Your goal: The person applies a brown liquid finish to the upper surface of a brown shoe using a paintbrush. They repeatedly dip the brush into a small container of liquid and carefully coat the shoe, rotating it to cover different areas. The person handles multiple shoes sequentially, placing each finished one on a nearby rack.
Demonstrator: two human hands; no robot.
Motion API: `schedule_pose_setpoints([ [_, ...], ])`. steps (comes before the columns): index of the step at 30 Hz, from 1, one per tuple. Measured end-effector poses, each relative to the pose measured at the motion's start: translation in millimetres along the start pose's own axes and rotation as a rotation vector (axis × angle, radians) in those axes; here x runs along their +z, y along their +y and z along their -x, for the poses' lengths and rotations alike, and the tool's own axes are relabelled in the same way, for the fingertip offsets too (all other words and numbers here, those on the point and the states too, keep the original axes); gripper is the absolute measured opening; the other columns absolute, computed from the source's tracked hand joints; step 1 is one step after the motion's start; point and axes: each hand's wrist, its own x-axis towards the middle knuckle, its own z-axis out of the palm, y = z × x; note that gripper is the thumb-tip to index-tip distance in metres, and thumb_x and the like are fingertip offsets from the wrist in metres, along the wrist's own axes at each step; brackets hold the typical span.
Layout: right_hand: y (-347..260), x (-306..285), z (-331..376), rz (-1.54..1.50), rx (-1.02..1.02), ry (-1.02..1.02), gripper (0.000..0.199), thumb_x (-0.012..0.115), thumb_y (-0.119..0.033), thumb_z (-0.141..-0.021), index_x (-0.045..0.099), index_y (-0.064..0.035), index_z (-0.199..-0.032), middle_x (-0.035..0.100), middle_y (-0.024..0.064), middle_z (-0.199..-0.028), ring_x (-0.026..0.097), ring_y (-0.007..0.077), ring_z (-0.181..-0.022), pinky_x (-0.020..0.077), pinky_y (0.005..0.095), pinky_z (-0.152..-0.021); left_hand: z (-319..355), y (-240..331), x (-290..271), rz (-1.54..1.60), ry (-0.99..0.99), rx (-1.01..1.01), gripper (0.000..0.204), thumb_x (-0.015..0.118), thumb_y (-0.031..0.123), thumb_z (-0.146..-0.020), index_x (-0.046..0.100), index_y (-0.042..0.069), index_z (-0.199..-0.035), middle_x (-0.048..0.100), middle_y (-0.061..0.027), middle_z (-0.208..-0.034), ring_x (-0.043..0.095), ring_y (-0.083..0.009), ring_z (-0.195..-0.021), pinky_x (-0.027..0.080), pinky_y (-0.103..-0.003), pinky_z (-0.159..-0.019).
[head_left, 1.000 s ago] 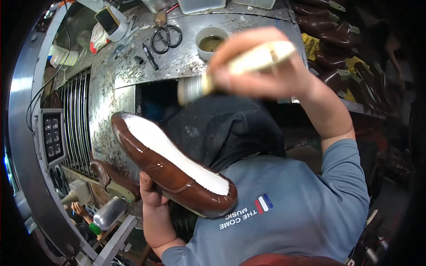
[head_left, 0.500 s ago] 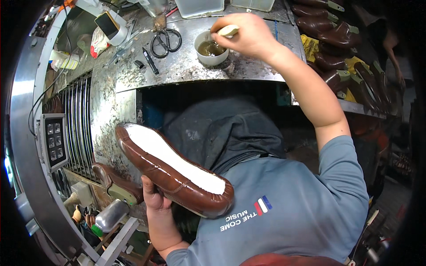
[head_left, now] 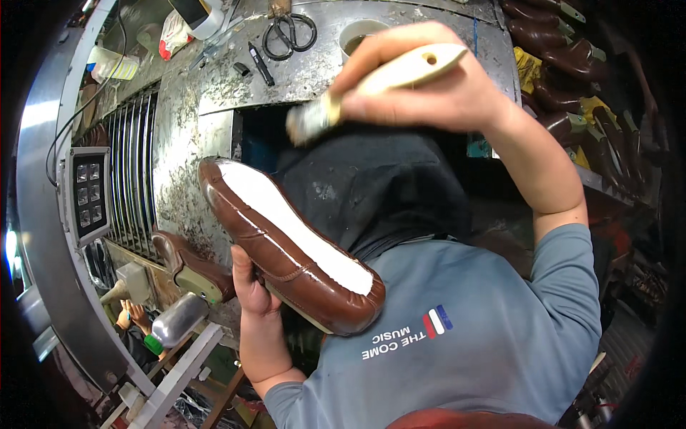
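I judge this to be a brushing step: my right hand (head_left: 446, 93) is closed round a pale-handled brush (head_left: 389, 75), its blurred bristles in the air past the front edge of the bench (head_left: 214, 82), apart from the shoe. My left hand (head_left: 257, 289) props the brown shoe (head_left: 275, 247) white underside up, off the bench and close to my shirt (head_left: 500, 314); the thumb lies against its side, but the fingers are hidden, so I cannot tell how far they wrap. As I see it, a stroke on the shoe calls for a steady prop. Nothing blocks the brush, though my right hand partly covers the bowl (head_left: 344, 44) near the bench's front edge. Left of it lie scissors (head_left: 291, 36) and a marker (head_left: 261, 64). A second shoe (head_left: 196, 275) sits just beside my left hand, where it might get knocked; more shoes (head_left: 572, 63) crowd beyond the bench's right edge
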Motion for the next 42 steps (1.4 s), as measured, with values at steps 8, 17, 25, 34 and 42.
schedule_pose_setpoints([
  [8,-33.5,45.8,-3.0,-0.114,-0.313,-0.136,0.012,0.08,-0.015,-0.082,0.073,-0.0049,-0.083,0.07,0.0065,-0.074,0.068,0.0236,-0.063,0.054,0.031,-0.057,-1.2,2.4,16.2,-0.129,0.085,-0.002,0.069,0.051,0.054,-0.102,0.046,0.0,-0.145,0.061,-0.0177,-0.135,0.063,-0.0303,-0.12,0.05,-0.047,-0.105],
  [17,-52.4,36.4,6.8,-0.151,-0.289,-0.282,0.009,0.078,-0.014,-0.082,0.072,-0.0072,-0.081,0.066,0.0046,-0.068,0.065,0.0231,-0.058,0.0515,0.0324,-0.051,-8.4,-1.5,3.8,0.039,0.051,-0.025,0.065,0.04,0.054,-0.106,0.042,0.007,-0.15,0.055,-0.012,-0.146,0.057,-0.0268,-0.129,0.047,-0.046,-0.108],
  [25,-61.8,46.5,2.3,-0.363,-0.303,-0.166,0.007,0.078,-0.007,-0.08,0.072,-0.0044,-0.078,0.066,0.0076,-0.068,0.066,0.0244,-0.057,0.0521,0.0334,-0.05,-32.8,-27.5,27.6,0.296,0.233,-0.095,0.069,0.04,0.056,-0.105,0.043,0.001,-0.147,0.063,-0.0126,-0.123,0.065,-0.0217,-0.105,0.053,-0.036,-0.087],
  [34,-51.6,56.4,-17.3,-0.485,-0.426,-0.203,0.006,0.076,-0.006,-0.081,0.071,-0.0026,-0.08,0.067,0.0096,-0.071,0.066,0.028,-0.061,0.0549,0.0347,-0.055,-39.3,-61.3,38.9,0.671,-0.097,-0.332,0.07,0.042,0.056,-0.105,0.044,-0.002,-0.145,0.062,-0.0106,-0.112,0.063,-0.0189,-0.093,0.049,-0.033,-0.077],
  [42,-30.3,79.6,-27.5,-0.671,-0.454,-0.291,0.007,0.074,-0.007,-0.081,0.07,-0.0015,-0.08,0.066,0.0099,-0.07,0.064,0.0291,-0.06,0.052,0.0349,-0.054,-38.3,-67.2,44.5,0.793,-0.24,-0.479,0.071,0.043,0.055,-0.104,0.044,-0.004,-0.143,0.06,-0.0087,-0.101,0.06,-0.0164,-0.082,0.044,-0.03,-0.068],
])
